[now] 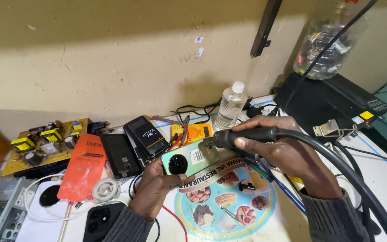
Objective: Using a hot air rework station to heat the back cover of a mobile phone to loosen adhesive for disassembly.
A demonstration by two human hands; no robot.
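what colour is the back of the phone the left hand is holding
Pale mint green, with a round black camera ring; the phone shows best in the head view.

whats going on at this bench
A person holds a pale green phone back side up in the left hand. The right hand grips a black hot-air handpiece, its nozzle just over the phone's back. Around them lie a yellow multimeter, a clear water bottle and other phones.

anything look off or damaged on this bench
A bare circuit board lies uncased at the far left, parts exposed. The left hand props the pale green phone at a slant while the right hand aims a hot-air handle at it. Nothing spilled.
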